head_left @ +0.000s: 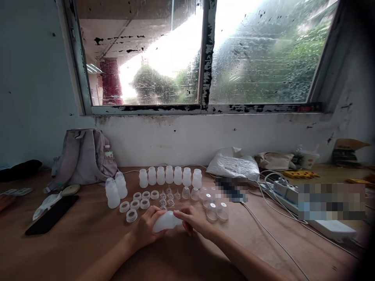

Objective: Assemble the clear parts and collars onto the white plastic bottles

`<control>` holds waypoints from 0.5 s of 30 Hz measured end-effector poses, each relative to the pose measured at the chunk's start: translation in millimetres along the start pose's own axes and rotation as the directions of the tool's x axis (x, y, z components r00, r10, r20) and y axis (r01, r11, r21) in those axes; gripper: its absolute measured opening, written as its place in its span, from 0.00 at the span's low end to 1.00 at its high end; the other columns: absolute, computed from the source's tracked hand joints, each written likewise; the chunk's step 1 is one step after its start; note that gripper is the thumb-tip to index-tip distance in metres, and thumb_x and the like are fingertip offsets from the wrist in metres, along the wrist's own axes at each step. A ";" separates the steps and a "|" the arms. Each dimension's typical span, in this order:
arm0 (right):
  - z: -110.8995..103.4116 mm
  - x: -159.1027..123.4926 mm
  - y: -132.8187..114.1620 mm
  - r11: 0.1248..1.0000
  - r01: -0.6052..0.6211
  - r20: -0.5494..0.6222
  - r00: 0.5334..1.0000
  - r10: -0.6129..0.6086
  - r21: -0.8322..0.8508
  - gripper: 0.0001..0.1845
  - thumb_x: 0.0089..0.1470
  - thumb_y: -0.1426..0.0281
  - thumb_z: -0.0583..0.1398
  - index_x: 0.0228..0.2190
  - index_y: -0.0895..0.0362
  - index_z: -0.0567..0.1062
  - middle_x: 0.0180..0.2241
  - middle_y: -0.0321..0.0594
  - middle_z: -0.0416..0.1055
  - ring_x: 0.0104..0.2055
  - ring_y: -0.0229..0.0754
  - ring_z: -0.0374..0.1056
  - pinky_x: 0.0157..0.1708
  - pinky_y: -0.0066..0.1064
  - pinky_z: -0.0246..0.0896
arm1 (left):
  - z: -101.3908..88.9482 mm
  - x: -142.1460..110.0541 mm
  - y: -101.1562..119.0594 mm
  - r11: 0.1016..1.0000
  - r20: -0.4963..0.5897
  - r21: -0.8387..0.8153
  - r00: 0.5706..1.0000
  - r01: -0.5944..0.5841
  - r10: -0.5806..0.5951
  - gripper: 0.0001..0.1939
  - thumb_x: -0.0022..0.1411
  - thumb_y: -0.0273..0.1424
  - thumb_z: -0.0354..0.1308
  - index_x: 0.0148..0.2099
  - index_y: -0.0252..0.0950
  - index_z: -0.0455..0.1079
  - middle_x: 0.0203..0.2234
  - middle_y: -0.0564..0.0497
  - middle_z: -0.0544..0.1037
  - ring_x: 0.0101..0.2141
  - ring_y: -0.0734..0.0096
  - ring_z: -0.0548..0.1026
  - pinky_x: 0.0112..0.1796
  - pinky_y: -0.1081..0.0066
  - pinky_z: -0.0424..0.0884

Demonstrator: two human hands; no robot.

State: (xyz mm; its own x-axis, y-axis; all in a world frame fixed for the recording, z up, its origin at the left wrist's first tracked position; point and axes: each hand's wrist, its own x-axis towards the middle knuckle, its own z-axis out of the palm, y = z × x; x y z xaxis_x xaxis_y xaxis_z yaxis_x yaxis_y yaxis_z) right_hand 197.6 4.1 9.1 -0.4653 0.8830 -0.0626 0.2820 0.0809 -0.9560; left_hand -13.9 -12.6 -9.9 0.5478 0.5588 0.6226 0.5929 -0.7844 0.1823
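A frosted white baby bottle (166, 222) lies tilted on its side between my hands, low in front of me. My left hand (148, 226) is wrapped around its body. The fingers of my right hand (195, 220) are closed on its right end, partly hiding it. Just beyond are clear bottle teats (170, 196) in a cluster. Several white collar rings (135, 204) lie to the left, and clear domed caps (211, 211) stand to the right. Behind them, a row of open frosted bottles (169, 174) stands upright. Two capped bottles (112, 193) stand at the left.
A grey backpack (83, 156) leans by the wall, with a black phone-like slab (52, 214) before it. On the right are a silver plastic bag (233, 164), a power strip (331, 228) and loose white cables (272, 244). Part of another person's hand (6, 201) shows at the far left.
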 end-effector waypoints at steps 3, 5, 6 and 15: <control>1.8 -1.9 0.6 1.000 0.018 -0.012 1.000 -0.018 -0.007 0.23 0.47 0.51 0.53 0.21 0.60 0.67 0.07 0.27 0.55 0.07 0.29 0.50 0.05 0.20 0.37 | 3.0 -3.9 -2.7 0.999 -0.009 0.032 1.000 -0.026 0.027 0.23 0.54 0.33 0.53 0.53 0.39 0.54 0.36 0.46 0.66 0.37 0.64 0.68 0.37 0.64 0.69; 3.5 -3.4 0.6 1.000 0.002 -0.014 1.000 -0.002 0.004 0.24 0.47 0.51 0.52 0.19 0.60 0.66 0.07 0.27 0.54 0.07 0.28 0.49 0.05 0.20 0.36 | 3.9 -5.0 -3.5 0.998 -0.002 0.044 0.999 -0.041 0.041 0.24 0.54 0.32 0.53 0.53 0.39 0.54 0.36 0.46 0.66 0.37 0.64 0.68 0.36 0.64 0.69; 4.5 -3.9 0.6 1.000 -0.016 -0.017 1.000 0.016 0.020 0.24 0.47 0.51 0.52 0.18 0.60 0.66 0.07 0.27 0.54 0.07 0.28 0.49 0.05 0.20 0.36 | 4.2 -5.3 -3.7 0.998 0.002 0.051 0.999 -0.047 0.047 0.24 0.54 0.32 0.53 0.54 0.39 0.53 0.36 0.46 0.66 0.37 0.64 0.68 0.36 0.64 0.69; 6.2 -2.6 3.0 0.957 -0.137 -0.035 0.988 0.151 0.254 0.17 0.45 0.56 0.56 0.21 0.57 0.62 0.10 0.25 0.53 0.09 0.26 0.43 0.06 0.19 0.33 | 2.0 -9.9 3.3 0.975 -0.005 0.197 0.995 -0.099 0.102 0.23 0.54 0.29 0.52 0.54 0.38 0.54 0.36 0.46 0.68 0.37 0.64 0.68 0.37 0.66 0.68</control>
State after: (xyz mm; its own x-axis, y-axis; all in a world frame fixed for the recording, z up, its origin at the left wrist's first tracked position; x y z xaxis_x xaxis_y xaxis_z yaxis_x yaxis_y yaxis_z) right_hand 194.5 -0.8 4.6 -0.3873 0.9009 -0.1961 0.1211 -0.1612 -0.9795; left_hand -16.1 -20.2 -17.0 0.6024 0.4744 0.6419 0.6402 -0.7675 -0.0335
